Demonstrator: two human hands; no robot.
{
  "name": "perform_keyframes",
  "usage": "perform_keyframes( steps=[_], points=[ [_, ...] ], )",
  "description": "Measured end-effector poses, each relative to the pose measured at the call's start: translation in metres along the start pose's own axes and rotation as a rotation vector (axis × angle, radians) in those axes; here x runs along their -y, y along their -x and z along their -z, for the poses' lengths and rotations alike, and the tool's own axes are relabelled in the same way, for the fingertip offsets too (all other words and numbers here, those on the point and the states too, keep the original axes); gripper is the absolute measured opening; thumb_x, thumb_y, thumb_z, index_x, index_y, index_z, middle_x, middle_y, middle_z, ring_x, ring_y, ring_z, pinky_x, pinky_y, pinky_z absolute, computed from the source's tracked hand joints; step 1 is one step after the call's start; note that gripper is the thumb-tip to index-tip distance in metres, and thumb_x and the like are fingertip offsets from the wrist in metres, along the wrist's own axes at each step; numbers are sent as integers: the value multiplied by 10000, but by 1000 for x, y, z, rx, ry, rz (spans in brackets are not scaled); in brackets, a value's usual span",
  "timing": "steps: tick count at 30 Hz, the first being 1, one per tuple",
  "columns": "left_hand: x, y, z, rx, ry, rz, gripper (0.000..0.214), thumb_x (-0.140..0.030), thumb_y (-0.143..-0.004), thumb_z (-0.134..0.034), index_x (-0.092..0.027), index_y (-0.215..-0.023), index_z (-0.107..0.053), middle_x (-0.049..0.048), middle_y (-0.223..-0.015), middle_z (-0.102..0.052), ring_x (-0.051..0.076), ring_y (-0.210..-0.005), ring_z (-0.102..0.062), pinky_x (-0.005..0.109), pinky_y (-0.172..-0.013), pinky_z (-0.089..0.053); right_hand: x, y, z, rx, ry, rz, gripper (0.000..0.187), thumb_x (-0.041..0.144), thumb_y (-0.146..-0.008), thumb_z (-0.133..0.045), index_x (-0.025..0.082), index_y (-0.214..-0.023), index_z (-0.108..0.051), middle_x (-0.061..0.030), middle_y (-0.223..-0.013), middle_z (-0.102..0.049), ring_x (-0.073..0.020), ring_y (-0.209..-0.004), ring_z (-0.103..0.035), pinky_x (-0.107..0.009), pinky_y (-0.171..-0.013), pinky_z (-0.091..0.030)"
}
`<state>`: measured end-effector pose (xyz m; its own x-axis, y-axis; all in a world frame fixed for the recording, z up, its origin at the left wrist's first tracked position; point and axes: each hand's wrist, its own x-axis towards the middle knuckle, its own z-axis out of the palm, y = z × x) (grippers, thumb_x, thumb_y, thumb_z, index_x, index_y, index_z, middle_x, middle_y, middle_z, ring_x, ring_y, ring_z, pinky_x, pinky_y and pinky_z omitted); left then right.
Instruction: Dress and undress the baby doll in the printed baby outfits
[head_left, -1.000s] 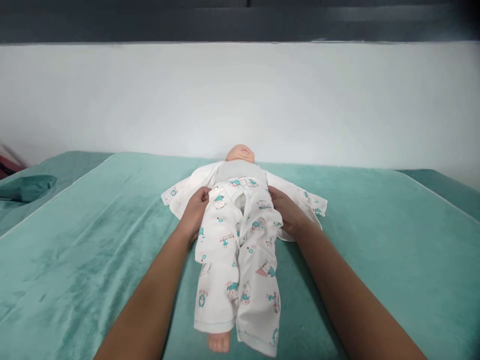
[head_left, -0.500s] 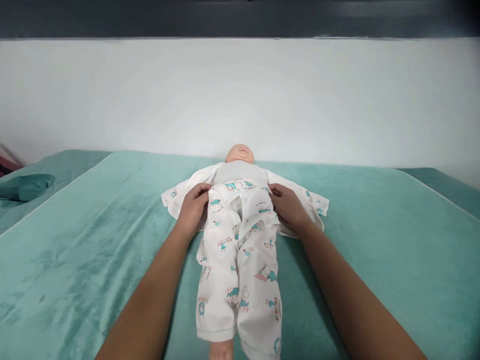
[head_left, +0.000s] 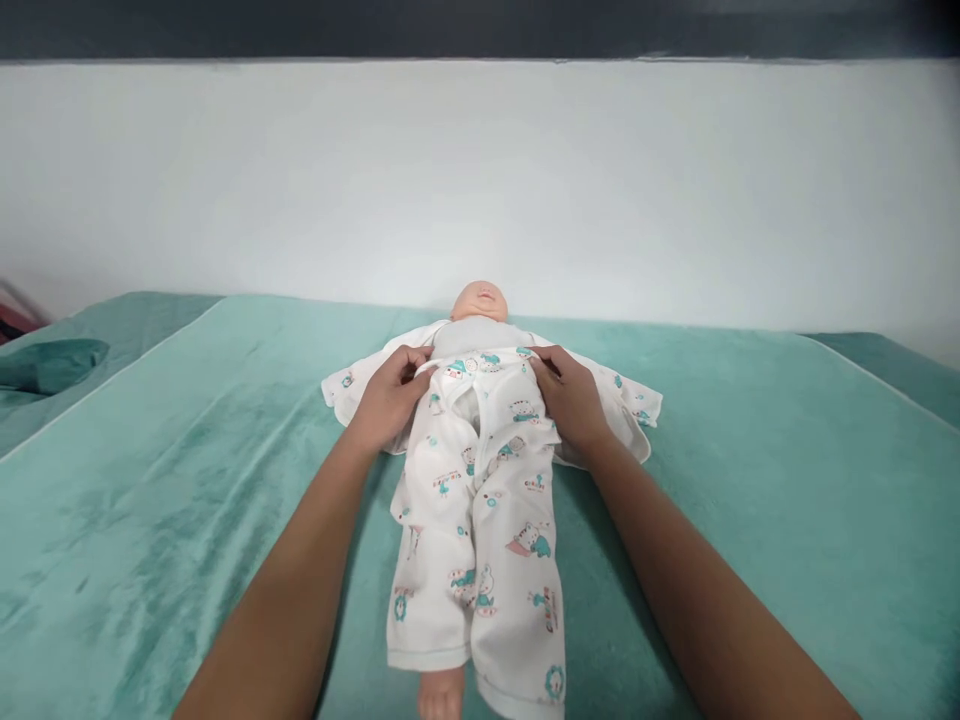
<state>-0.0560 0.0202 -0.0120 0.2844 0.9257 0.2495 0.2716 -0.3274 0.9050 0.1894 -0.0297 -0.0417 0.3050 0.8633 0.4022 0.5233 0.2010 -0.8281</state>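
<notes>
A baby doll (head_left: 480,301) lies on its back, head toward the wall. It wears white printed pants (head_left: 514,520) with an opening at the crotch, and one bare foot (head_left: 441,694) shows below the left-hand cuff. Its white printed jacket (head_left: 634,398) is spread open on both sides, baring the grey-white torso (head_left: 480,337). My left hand (head_left: 391,398) pinches the waistband at its left side. Opposite, my right hand (head_left: 571,398) grips the waistband's right side, fingers bent over the edge. The doll's other foot is hidden by the pants or the frame's edge.
A green plush sheet (head_left: 750,480) with some wrinkles lies under the doll. Behind its far edge rises a white wall (head_left: 480,170) with a dark band on top. Darker green fabric (head_left: 52,365) is bunched at the far left.
Both hands have shifted slightly up along the pants toward the doll's chest, and the waistband sits a little higher on the torso. The view has tilted slightly.
</notes>
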Motion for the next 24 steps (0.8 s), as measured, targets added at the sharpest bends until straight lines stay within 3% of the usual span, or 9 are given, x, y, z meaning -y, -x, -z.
perform_keyframes(
  steps=[4,9,13,17,21,24],
  points=[
    [-1,-20,-15,-219,-242,-18,131,-320,-899,-517,-236,-826,-447,-22,-745,-541,170,-736,-520,289,-705,-387,-7,-14,-3,-60,92,22,228,395,-883,-521,221,-904,-666,-66,-981,-701,-239,-920,-615,-383,-848,-447],
    [6,-52,-26,-268,-332,53,113,-264,-880,-538,-241,-853,-431,-35,-674,-497,184,-692,-519,300,-693,-372,-14,-25,-4,-67,124,-129,216,396,-862,-518,226,-759,-602,-40,-800,-679,-222,-786,-597,-354,-758,-427],
    [13,-53,-29,-236,-165,19,59,-264,-860,-560,-222,-891,-533,-4,-800,-621,183,-816,-582,292,-770,-422,-14,-28,-7,-51,89,-162,194,404,-825,-573,229,-752,-615,-38,-818,-692,-223,-785,-611,-357,-758,-435],
    [1,-34,-25,-133,41,38,187,-363,-832,-626,-199,-908,-671,18,-944,-693,182,-895,-602,283,-815,-442,-14,-26,-9,-63,83,-32,149,358,-841,-560,232,-821,-637,-59,-907,-688,-237,-859,-611,-393,-811,-460],
    [-11,-25,-19,-78,218,178,237,-411,-805,-659,-176,-814,-682,17,-803,-657,163,-744,-567,276,-688,-436,-15,-25,-8,-87,176,185,147,304,-881,-516,248,-803,-627,-74,-961,-673,-256,-955,-584,-424,-868,-463],
    [-10,-28,-14,-19,259,198,192,-372,-779,-683,-183,-773,-650,2,-731,-610,148,-681,-538,268,-636,-419,-16,-25,-8,-61,180,229,121,295,-877,-523,250,-817,-619,-78,-1086,-694,-278,-1082,-564,-478,-983,-416]
  ],
)
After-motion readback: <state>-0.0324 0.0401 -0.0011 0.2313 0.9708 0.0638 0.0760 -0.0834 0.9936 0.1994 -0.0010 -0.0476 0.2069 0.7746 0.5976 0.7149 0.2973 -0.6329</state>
